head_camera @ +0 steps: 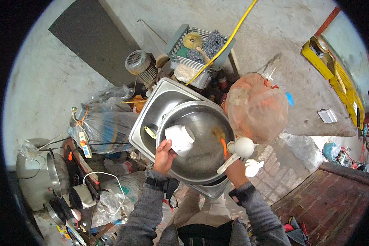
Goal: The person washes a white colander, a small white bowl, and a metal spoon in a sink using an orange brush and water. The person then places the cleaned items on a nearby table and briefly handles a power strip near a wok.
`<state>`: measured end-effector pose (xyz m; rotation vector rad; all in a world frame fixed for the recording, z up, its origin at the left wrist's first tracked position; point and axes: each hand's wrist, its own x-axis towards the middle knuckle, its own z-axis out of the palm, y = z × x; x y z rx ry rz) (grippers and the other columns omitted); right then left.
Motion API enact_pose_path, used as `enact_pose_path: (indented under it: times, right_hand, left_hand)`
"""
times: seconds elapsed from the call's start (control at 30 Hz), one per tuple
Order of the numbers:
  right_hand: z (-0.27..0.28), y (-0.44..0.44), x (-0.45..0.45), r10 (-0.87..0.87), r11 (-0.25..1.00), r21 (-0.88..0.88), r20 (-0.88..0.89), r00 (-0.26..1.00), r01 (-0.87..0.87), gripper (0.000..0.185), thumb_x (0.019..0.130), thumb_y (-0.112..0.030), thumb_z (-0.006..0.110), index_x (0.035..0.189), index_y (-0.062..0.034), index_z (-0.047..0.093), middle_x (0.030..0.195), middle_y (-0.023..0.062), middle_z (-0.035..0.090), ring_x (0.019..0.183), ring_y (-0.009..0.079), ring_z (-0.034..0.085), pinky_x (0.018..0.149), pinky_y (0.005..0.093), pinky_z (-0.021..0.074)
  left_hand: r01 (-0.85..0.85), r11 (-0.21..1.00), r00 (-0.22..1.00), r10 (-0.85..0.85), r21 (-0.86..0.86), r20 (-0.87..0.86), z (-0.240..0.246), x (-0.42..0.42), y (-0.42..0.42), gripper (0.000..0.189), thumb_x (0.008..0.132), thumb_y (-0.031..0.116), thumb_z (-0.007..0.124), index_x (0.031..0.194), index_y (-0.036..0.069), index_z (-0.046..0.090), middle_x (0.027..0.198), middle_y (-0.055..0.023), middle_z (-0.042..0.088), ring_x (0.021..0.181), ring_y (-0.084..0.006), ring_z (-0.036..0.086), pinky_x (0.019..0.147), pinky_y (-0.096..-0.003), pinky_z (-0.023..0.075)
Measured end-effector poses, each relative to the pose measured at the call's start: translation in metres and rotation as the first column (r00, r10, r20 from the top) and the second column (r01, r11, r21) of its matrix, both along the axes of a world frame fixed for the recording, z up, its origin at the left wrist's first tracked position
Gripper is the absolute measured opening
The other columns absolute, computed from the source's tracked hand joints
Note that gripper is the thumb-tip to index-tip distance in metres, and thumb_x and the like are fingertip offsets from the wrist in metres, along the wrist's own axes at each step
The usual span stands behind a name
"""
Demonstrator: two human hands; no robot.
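Observation:
A large metal basin (200, 172) with a little water in it rests on a stainless steel sink (147, 101). Over the basin's left side, my left hand (165, 156) grips a white ceramic bowl (176, 138), tilted with its foot showing. My right hand (236, 172), at the basin's right rim, holds several white utensils, among them a white spoon (229, 163) and a rounded ladle (244, 147). A bent orange thing (223, 146) hangs beside these in the basin. Inside the sink, left of the basin, lies a pale green handle (149, 132).
Behind the sink stand a drain basket (175, 43) with scourers and an electric motor (141, 66). An orange bag (255, 107) is at the right. Plastic-wrapped goods (110, 129), a power strip (85, 146) and pans (57, 175) crowd the left. A yellow hose (224, 46) crosses above.

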<state>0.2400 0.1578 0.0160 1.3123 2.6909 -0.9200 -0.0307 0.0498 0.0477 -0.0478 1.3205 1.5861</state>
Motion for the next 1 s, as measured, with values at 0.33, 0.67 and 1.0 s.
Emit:
enact_pose_path:
  times: [0.33, 0.67, 1.0]
  right_hand:
    - [0.047, -0.020, -0.036, -0.161, 0.914, -0.405, -0.405, 0.900, -0.019, 0.026, 0.094, -0.016, 0.050, 0.111, 0.0020, 0.056, 0.074, 0.0215, 0.059, 0.068, 0.0357, 0.061, 0.060, 0.0409, 0.0452]
    - [0.087, -0.055, 0.010, 0.060, 0.962, -0.244, -0.252, 0.966, -0.124, 0.036, 0.091, -0.022, 0.052, 0.125, -0.0112, 0.049, 0.073, 0.0152, 0.063, 0.063, 0.0354, 0.062, 0.051, 0.0460, 0.0477]
    - [-0.020, -0.001, -0.007, -0.062, 0.998, 0.021, -0.040, 0.997, 0.063, 0.025, 0.094, -0.024, 0.046, 0.105, -0.0030, 0.055, 0.063, 0.0225, 0.059, 0.058, 0.0413, 0.060, 0.049, 0.0517, 0.0446]
  left_hand:
    - [0.128, 0.992, 0.978, -0.128, -0.009, -0.167, -0.004, 0.007, -0.017, 0.026, 0.099, 0.022, 0.046, 0.114, 0.003, 0.054, 0.112, -0.0031, 0.060, 0.104, -0.0155, 0.057, 0.090, -0.0341, 0.0461]
    - [-0.115, 0.981, 0.986, 0.094, 0.156, 0.136, -0.011, 0.002, -0.012, 0.017, 0.097, 0.018, 0.048, 0.107, 0.005, 0.055, 0.107, -0.0052, 0.062, 0.101, -0.0177, 0.059, 0.093, -0.0397, 0.0474]
    - [-0.476, 0.876, 0.775, 0.459, -0.079, 0.435, -0.012, 0.001, -0.023, 0.026, 0.099, 0.018, 0.041, 0.116, 0.000, 0.048, 0.115, -0.0115, 0.058, 0.108, -0.0232, 0.056, 0.094, -0.0407, 0.0472]
